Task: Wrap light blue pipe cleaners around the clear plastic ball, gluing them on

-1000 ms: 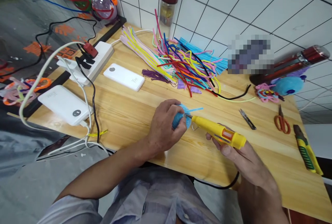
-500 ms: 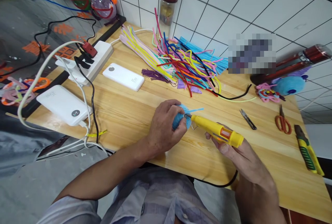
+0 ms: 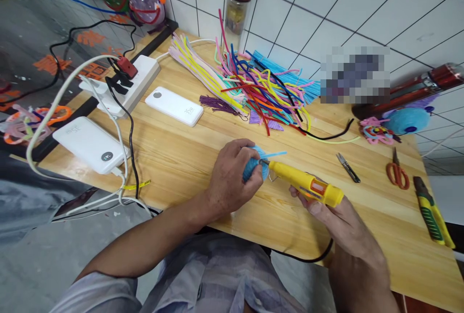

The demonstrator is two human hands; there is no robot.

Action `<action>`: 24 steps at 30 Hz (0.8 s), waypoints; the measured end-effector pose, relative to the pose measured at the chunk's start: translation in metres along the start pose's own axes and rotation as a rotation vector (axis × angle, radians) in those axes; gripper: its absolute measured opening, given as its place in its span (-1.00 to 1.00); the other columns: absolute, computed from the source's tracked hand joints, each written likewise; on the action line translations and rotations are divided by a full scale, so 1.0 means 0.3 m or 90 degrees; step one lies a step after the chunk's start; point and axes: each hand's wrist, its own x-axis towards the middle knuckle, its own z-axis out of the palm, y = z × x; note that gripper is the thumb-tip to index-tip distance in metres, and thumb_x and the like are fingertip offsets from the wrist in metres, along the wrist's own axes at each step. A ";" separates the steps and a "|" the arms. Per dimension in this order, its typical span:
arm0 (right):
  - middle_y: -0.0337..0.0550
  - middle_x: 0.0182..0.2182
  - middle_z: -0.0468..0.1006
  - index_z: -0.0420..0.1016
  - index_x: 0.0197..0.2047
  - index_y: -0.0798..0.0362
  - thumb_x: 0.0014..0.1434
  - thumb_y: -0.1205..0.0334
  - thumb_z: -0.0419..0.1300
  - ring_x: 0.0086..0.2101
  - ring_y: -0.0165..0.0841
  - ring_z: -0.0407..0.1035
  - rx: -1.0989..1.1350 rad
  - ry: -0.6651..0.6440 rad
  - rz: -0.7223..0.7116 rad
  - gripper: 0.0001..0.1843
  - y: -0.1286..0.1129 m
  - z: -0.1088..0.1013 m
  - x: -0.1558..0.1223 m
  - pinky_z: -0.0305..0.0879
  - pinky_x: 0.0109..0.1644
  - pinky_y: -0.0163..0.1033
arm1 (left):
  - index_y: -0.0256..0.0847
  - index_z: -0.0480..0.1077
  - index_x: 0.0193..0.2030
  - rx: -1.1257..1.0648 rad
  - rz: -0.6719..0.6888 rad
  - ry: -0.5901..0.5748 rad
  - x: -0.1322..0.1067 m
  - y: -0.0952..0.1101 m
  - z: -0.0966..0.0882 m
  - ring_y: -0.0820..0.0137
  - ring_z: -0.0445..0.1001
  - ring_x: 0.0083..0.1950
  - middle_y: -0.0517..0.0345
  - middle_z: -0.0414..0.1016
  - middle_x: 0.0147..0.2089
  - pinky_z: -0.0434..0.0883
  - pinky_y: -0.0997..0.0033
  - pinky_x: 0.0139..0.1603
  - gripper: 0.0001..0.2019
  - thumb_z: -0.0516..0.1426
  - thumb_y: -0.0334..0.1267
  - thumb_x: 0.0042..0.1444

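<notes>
My left hand [image 3: 235, 177] is closed round a blue ball wound from pipe cleaners [image 3: 251, 170], just above the table's front half. A loose blue pipe cleaner end [image 3: 277, 153] sticks out to the right of it. In my right hand [image 3: 326, 211] is a yellow hot glue gun [image 3: 304, 182], its metal nozzle pointing left and meeting the ball near my left fingertips. My fingers hide part of the ball and the exact contact spot. A black cord runs down from the glue gun below the table edge.
Behind the ball lies a heap of coloured pipe cleaners [image 3: 264, 85]. White power banks [image 3: 174, 105] and a power strip [image 3: 137, 83] with cables are on the left. Thread snips [image 3: 348, 168], scissors [image 3: 398, 172] and pliers [image 3: 431, 214] lie to the right. A glass bottle [image 3: 237, 8] stands at the wall.
The whole view has shifted very slightly. Both hands, the blue ball and the glue gun keep nearly the same positions, with the nozzle still at the ball.
</notes>
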 end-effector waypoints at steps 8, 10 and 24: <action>-0.09 -0.17 0.67 0.66 -0.05 -0.06 0.39 -0.24 0.28 -0.17 -0.16 0.57 -0.006 0.006 0.013 -0.58 -0.005 -0.003 0.004 0.59 -0.05 -0.11 | -0.14 0.37 -0.02 0.004 0.006 0.004 0.002 0.000 0.000 0.14 0.55 0.17 -0.09 0.54 0.12 0.54 0.05 0.23 -0.85 0.18 -0.36 0.29; -0.09 -0.18 0.67 0.66 -0.05 -0.06 0.38 -0.23 0.29 -0.17 -0.16 0.57 -0.009 0.007 0.017 -0.59 -0.009 -0.003 0.005 0.60 -0.06 -0.12 | -0.13 0.37 -0.03 0.005 0.004 0.004 0.002 0.000 -0.001 0.14 0.55 0.17 -0.09 0.54 0.12 0.54 0.05 0.23 -0.85 0.19 -0.36 0.29; -0.12 -0.17 0.67 0.65 -0.03 -0.08 0.36 -0.22 0.32 -0.18 -0.18 0.57 0.008 0.010 0.035 -0.61 0.022 -0.011 -0.012 0.60 -0.05 -0.12 | -0.14 0.36 -0.03 0.001 0.009 0.011 0.001 0.001 0.004 0.14 0.55 0.16 -0.09 0.54 0.11 0.54 0.05 0.22 -0.84 0.19 -0.37 0.28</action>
